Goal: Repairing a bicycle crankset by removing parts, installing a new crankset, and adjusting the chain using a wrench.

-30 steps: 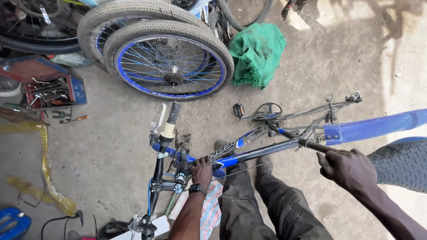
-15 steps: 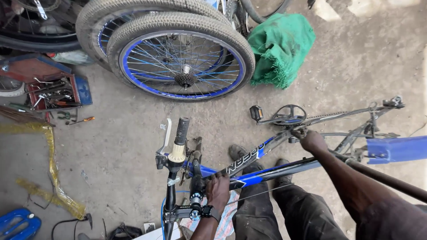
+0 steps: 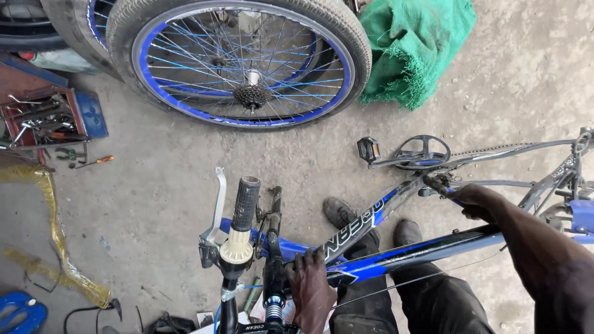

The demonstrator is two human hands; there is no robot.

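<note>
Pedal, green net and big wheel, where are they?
Pedal (image 3: 369, 149), head view, on its flat black face.
Green net (image 3: 416, 44), head view, middle of the heap.
Wheel (image 3: 185, 46), head view, on its blue rim.

Wheel (image 3: 247, 68) behind bicycle frame (image 3: 396, 253)

Soft even daylight, sharp, wide-angle distortion

Bicycle frame (image 3: 396, 250): blue and grey with black, wheels off, lying inverted across the concrete floor (image 3: 167, 185). Handlebar grip (image 3: 245, 195) points up at near left; brake lever (image 3: 216, 201) beside it. Crank and pedal (image 3: 369, 149) stick up mid-frame. Chain (image 3: 495, 149) runs rightward.
</note>
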